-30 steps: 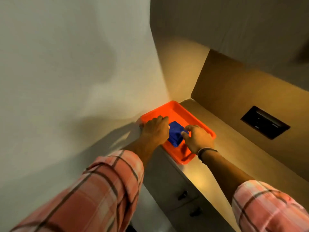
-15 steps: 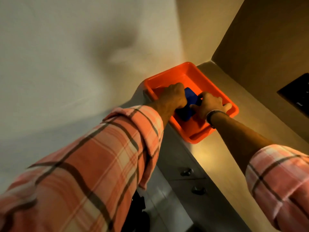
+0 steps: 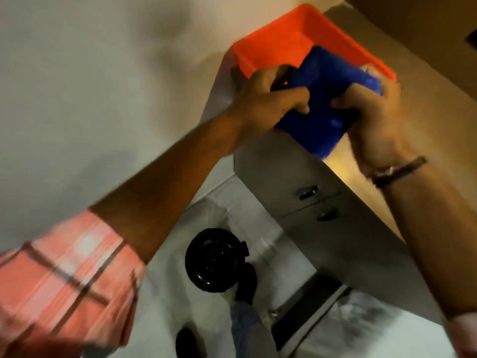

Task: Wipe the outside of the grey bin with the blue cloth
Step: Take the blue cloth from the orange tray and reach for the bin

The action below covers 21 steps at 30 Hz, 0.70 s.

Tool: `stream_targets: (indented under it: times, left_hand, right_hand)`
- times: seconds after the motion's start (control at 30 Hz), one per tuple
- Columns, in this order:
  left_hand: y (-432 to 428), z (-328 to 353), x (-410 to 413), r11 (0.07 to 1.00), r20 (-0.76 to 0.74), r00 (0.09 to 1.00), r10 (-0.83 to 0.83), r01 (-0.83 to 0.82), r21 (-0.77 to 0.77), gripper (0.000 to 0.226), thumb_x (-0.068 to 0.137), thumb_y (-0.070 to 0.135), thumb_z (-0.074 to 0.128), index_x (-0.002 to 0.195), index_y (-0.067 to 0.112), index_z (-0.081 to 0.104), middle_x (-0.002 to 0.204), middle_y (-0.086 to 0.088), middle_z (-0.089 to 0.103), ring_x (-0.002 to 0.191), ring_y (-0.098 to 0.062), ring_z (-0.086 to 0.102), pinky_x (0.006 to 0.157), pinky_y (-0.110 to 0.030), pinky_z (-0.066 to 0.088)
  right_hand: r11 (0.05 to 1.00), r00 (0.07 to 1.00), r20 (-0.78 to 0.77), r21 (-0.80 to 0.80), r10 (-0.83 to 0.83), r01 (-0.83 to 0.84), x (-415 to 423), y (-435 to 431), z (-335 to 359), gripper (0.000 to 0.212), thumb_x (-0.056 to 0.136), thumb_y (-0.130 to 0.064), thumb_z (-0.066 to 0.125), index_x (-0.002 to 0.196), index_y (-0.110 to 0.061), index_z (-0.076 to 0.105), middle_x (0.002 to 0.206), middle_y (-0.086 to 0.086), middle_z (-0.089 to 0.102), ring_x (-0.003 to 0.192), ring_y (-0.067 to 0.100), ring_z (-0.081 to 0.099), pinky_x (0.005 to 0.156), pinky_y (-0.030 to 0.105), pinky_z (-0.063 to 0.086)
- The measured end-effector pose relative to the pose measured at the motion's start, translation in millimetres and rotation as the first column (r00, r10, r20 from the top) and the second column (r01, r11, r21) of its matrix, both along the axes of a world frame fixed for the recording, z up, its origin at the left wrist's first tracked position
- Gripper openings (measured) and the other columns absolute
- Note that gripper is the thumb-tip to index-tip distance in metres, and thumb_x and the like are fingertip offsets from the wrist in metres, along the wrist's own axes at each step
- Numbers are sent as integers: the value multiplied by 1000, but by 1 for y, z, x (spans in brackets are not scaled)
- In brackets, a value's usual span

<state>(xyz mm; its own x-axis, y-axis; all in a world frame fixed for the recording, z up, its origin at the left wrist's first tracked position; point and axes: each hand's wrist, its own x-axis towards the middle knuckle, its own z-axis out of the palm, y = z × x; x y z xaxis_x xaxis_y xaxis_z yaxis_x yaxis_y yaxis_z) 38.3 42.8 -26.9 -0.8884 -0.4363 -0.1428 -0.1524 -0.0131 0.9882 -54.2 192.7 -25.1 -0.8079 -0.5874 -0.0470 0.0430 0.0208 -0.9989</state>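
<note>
One blue cloth (image 3: 317,109) is bunched between your two hands, above the near edge of one orange tray (image 3: 273,45). Your left hand (image 3: 268,99) has its grip clamped on the cloth's left side, your right hand (image 3: 371,117) on its right. One round dark bin (image 3: 214,259) stands on the pale floor (image 3: 258,218) below, well apart from the cloth. Two drawer knobs show on the bench (image 3: 361,161) front, beside a plain wall (image 3: 90,86).

The orange plastic tray (image 3: 273,45) sits at the wooden counter's (image 3: 423,81) far left corner. The blue cloth (image 3: 320,99) hangs over the tray's near edge, between left hand (image 3: 268,99) and right hand (image 3: 371,117). The round black bin (image 3: 214,259) stands on the floor below, left of the drawers (image 3: 309,192).
</note>
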Motion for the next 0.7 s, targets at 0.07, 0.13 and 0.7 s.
stream_targets:
  times: [0.07,0.13,0.7]
  left_hand:
    - [16,-22,45,989,42,995,-89,83,121,38,69,9,68,106,-1,69,91,-3,71,81,-14,70,69,-33,58]
    - [35,-55,89,976,78,989,-126,110,186,38,69,7,69,105,-4,67,89,-5,70,77,-10,67,65,-32,57]
    - [89,-463,373,525,799,598,-68,702,-481,97,77,48,77,158,28,28,160,-4,38,142,-28,43,105,-44,49]
  right_hand:
    - [980,942,327,-198,80,-15,54,20,-27,56,69,-5,50,118,24,50,105,36,51,99,39,49,97,60,46]
    - [954,783,600,-297,165,26,108,39,-53,70,74,-9,47,140,16,45,129,40,52,114,44,55,110,62,44]
    - [736,273,735,428,-621,524,375,219,-375,41,84,-12,74,124,-21,71,123,12,78,106,32,77,72,38,66]
